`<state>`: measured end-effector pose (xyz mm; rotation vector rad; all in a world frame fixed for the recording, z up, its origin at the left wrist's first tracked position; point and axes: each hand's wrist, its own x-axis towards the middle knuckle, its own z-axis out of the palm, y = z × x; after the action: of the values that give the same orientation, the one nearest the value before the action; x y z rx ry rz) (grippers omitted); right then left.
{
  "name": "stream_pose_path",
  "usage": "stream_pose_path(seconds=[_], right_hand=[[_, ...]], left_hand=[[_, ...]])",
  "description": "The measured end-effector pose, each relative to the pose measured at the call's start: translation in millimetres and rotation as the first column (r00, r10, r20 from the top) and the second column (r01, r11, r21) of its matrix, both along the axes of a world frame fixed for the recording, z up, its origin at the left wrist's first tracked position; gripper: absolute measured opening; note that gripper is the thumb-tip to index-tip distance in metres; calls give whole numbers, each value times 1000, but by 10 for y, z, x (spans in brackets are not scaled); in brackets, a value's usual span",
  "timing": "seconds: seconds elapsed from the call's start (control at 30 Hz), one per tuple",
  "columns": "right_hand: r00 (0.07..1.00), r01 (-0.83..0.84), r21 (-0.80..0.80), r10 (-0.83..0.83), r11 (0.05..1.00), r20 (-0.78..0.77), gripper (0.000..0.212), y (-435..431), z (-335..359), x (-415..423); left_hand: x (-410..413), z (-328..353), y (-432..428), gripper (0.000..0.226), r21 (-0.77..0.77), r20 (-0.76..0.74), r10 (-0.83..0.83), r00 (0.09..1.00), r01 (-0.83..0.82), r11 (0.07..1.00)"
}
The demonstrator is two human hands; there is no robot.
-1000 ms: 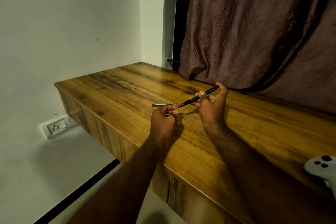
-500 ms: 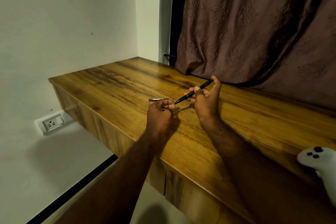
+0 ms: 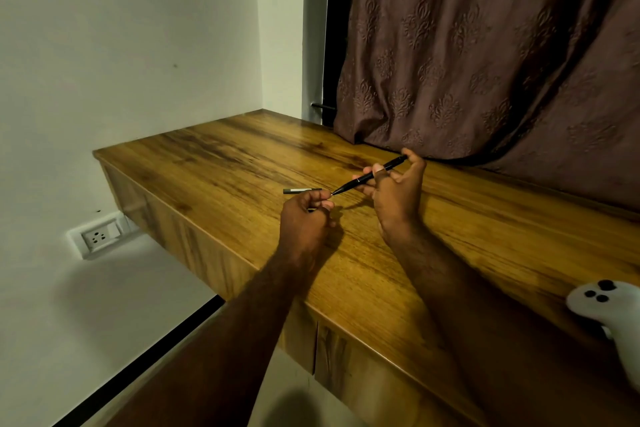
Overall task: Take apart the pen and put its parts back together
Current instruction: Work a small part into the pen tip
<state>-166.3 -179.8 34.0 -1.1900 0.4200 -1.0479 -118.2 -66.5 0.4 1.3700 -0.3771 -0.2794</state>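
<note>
A slim black pen body (image 3: 363, 178) slants above the wooden desk (image 3: 450, 236), its tip pointing down and left. My right hand (image 3: 394, 198) grips it, with the thumb near its upper end and the fingers curled under the barrel. My left hand (image 3: 306, 215) is curled just below the tip, its fingertips pinched close to the pen's tip; whether they hold a small part I cannot tell. A short grey and black pen cap (image 3: 301, 190) lies flat on the desk just beyond my left hand.
A brown patterned curtain (image 3: 485, 45) hangs along the desk's back edge. A white game controller (image 3: 606, 302) lies at the desk's right front. A wall socket (image 3: 98, 237) sits low on the white wall to the left, below the desk's end.
Both hands keep the same hold on the pen. Only the view has shifted a little; the cap has not moved.
</note>
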Motion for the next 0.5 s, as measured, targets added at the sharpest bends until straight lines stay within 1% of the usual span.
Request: stream_pose_path(seconds=[0.1,0.27,0.4,0.5], right_hand=[[1000,-5,-1,5,1000,6,56,-11,1,-5],[1000,-11,-16,11,1000,-4,68,-8,-13,18],[1000,0,-19,1,1000,15,58,-8,-5,3],[999,34,2,-34,999,27,57,-10,2,11]], left_hand=[[-7,3,18,17,-7,-10,-6,1000,6,1000],[-34,26,31,17,-10,-14,-12,1000,12,1000],[-34,40,11,16,8,-4,1,1000,-1,1000],[-42,48,12,17,4,-18,-2,1000,2,1000]])
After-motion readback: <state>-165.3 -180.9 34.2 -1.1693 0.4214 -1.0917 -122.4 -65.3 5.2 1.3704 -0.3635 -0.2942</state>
